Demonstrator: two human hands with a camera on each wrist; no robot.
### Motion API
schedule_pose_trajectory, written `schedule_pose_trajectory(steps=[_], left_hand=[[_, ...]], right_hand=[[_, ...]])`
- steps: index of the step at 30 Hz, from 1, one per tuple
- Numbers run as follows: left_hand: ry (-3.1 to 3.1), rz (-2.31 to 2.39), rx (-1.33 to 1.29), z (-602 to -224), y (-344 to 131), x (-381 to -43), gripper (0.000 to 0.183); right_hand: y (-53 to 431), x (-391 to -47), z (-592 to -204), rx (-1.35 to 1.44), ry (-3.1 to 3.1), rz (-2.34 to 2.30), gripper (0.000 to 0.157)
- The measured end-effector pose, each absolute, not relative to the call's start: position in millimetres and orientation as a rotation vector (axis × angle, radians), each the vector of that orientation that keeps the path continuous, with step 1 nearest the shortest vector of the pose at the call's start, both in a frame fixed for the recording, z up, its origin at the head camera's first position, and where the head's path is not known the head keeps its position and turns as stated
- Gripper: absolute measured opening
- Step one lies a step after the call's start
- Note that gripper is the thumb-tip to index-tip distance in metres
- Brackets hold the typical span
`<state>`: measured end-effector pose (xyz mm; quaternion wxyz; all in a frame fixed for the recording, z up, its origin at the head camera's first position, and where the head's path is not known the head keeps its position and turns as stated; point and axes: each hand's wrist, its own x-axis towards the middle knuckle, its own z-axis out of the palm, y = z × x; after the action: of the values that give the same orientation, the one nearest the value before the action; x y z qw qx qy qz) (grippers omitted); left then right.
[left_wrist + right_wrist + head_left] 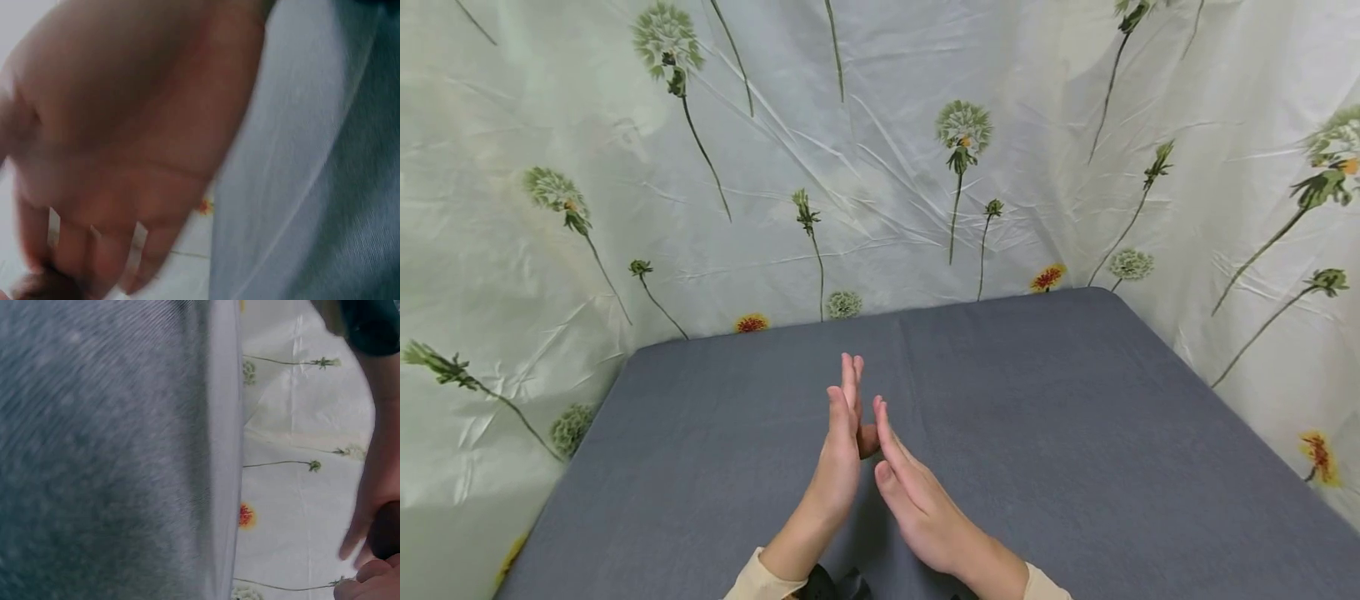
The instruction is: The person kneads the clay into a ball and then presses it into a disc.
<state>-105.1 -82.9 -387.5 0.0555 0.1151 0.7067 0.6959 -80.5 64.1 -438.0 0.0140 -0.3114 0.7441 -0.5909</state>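
Note:
Near the front middle of the table, my left hand [838, 458] is raised with its fingers straight and pointing up. Facing it, my right hand [925, 504] leans inward, its fingers straight as well. Between the two hands, around finger height, is a small brown rounded thing [868, 441], partly hidden by them; its kind cannot be told. The left wrist view shows my left palm [125, 125] spread out, with the brown thing [47, 286] by the fingertips. At the right edge of the right wrist view, the dark round side of that thing [386, 532] lies against the left hand.
A dark grey cloth covers the table [1045, 400]. Behind it and at both sides hangs a pale curtain [880, 167] printed with dandelions and orange flowers. Cream sleeves [767, 579] end at the wrists, and a black object [820, 585] shows at the bottom edge.

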Motion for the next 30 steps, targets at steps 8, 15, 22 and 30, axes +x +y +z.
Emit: schedule_pose_trajectory(steps=[8, 15, 22, 30], left_hand=[[2.062, 2.136, 0.391, -398.6, -80.1, -111.6, 0.078], [1.991, 2.073, 0.514, -393.9, -64.7, -94.8, 0.073], [2.001, 2.076, 0.512, -378.1, -66.7, -82.4, 0.072], [2.04, 2.225, 0.484, -367.7, -87.3, -92.3, 0.077]], right_hand=[[67.2, -78.2, -423.7, -1.093, 2.375, -1.9, 0.063], [73.4, -98.4, -405.1, -1.055, 2.437, -1.94, 0.057], [68.0, -110.1, -400.8, -0.947, 2.426, -1.909, 0.057], [48.8, -101.6, -399.8, -1.077, 2.345, -1.863, 0.06]])
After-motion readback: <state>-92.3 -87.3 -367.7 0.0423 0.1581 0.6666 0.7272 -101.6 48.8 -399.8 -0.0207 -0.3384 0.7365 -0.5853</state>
